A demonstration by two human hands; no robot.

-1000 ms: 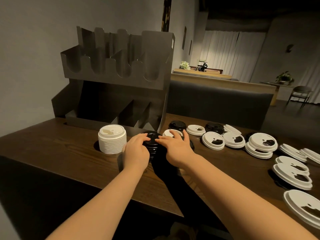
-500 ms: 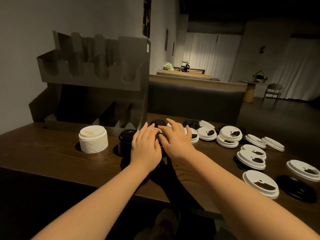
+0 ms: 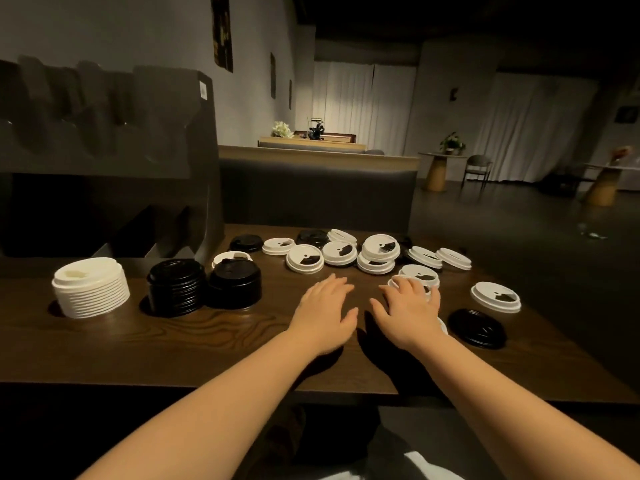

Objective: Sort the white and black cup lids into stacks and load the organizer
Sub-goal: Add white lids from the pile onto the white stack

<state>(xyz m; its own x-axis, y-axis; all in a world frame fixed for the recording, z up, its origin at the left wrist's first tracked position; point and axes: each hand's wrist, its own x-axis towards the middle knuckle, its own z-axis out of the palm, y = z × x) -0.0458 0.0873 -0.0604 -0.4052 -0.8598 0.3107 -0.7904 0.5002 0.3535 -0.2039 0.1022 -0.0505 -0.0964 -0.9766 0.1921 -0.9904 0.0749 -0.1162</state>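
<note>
A tall stack of white lids (image 3: 90,287) stands at the left of the wooden table (image 3: 194,344). Right of it are two stacks of black lids (image 3: 176,285) (image 3: 234,282). Several loose white lids (image 3: 304,258) and a few black ones lie scattered at the back and right. A single black lid (image 3: 477,328) lies at the right. My left hand (image 3: 323,315) hovers flat and empty over bare wood. My right hand (image 3: 408,310) is spread over a white lid (image 3: 419,273), fingers straight, partly hiding it. The dark metal organizer (image 3: 104,154) stands at the back left.
The table's front edge runs just below my wrists, and its right edge falls away past the single black lid. A padded bench back (image 3: 311,195) rises behind the table. Chairs and small tables stand far off in the dim room.
Both hands have left the black stacks and moved right, toward the loose lids. The view has swung right, so the stacks and organizer now sit further left.
</note>
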